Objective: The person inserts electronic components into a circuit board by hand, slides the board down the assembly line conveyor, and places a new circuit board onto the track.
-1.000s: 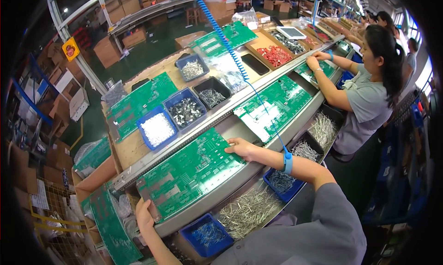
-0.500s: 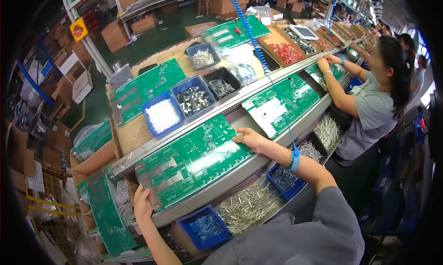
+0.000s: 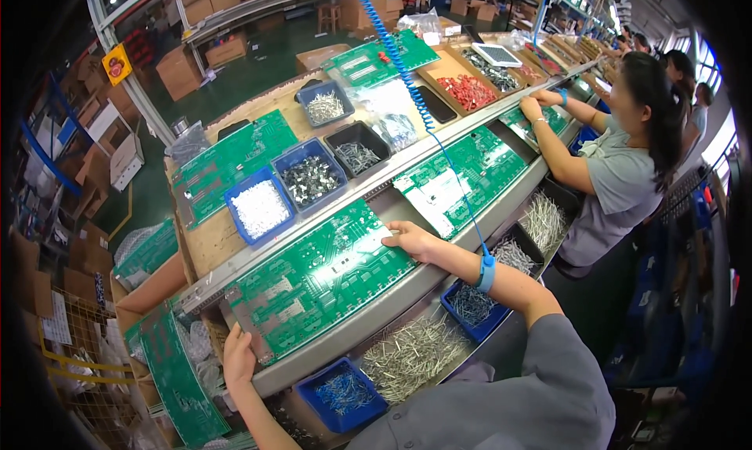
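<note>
A long green circuit board (image 3: 325,274) lies on the metal conveyor rails in front of me. My right hand (image 3: 411,242) pinches its right end, thumb on top and the other fingers partly hidden by the edge. At its lower left corner, my left hand (image 3: 240,357) is closed against the short edge, with the fingertips partly hidden. A blue band (image 3: 486,272) with a coiled blue cord (image 3: 415,90) circles my right wrist. Just beyond my right hand, another green circuit board (image 3: 462,180) rests on the same rails.
Behind the rails stand bins of white parts (image 3: 262,209), dark metal parts (image 3: 311,177) and pins (image 3: 358,158). Nearer me are a blue bin of blue-leaded parts (image 3: 342,391) and a heap of silver-leaded parts (image 3: 411,356). A co-worker (image 3: 619,144) works at the right.
The whole view has shifted slightly, so most things appear farther left. Both hands stay at the same ends of the circuit board, which remains on the rails.
</note>
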`<state>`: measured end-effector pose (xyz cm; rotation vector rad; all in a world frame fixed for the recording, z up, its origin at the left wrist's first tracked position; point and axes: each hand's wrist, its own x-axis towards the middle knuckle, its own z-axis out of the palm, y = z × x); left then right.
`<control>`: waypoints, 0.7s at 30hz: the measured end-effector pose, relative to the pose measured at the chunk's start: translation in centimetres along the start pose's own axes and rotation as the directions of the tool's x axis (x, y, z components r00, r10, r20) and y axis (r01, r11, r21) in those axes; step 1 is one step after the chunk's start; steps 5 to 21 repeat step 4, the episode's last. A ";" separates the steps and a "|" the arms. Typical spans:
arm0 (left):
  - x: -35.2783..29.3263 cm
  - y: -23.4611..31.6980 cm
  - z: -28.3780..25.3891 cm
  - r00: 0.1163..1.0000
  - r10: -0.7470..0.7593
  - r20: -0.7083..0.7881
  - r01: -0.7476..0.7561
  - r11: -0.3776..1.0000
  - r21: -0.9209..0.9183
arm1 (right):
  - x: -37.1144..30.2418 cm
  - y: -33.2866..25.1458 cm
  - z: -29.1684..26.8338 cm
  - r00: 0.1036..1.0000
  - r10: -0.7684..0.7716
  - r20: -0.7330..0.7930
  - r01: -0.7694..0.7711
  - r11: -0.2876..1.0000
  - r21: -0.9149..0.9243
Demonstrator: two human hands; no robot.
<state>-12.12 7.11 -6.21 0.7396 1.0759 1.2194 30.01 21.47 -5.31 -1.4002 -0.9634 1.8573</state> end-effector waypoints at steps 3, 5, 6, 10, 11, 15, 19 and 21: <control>-0.1 0.2 0.1 1.000 -0.028 0.000 0.028 0.999 0.031 | 0.0 0.1 -0.2 1.000 0.002 0.003 -0.002 1.000 -0.011; -0.1 0.2 0.1 0.998 -0.056 -0.031 0.058 0.997 0.048 | 0.0 0.1 -0.2 1.000 0.002 0.002 -0.002 1.000 -0.010; -0.1 0.2 0.1 0.998 -0.056 -0.031 0.058 0.997 0.048 | 0.0 0.1 -0.2 1.000 0.002 0.002 -0.002 1.000 -0.010; -0.1 0.2 0.1 0.998 -0.056 -0.031 0.058 0.997 0.048 | 0.0 0.1 -0.2 1.000 0.002 0.002 -0.002 1.000 -0.010; -0.1 0.2 0.1 0.998 -0.056 -0.031 0.058 0.997 0.048 | 0.0 0.1 -0.2 1.000 0.002 0.002 -0.002 1.000 -0.010; -0.1 0.2 0.1 0.998 -0.056 -0.031 0.058 0.997 0.048 | 0.0 0.1 -0.2 1.000 0.002 0.002 -0.002 1.000 -0.010; -0.1 0.2 0.1 0.998 -0.056 -0.031 0.058 0.997 0.048 | 0.0 0.1 -0.2 1.000 0.002 0.002 -0.002 1.000 -0.010; -0.1 0.2 0.1 0.998 -0.056 -0.031 0.058 0.997 0.048 | 0.0 0.1 -0.2 1.000 0.002 0.002 -0.002 1.000 -0.010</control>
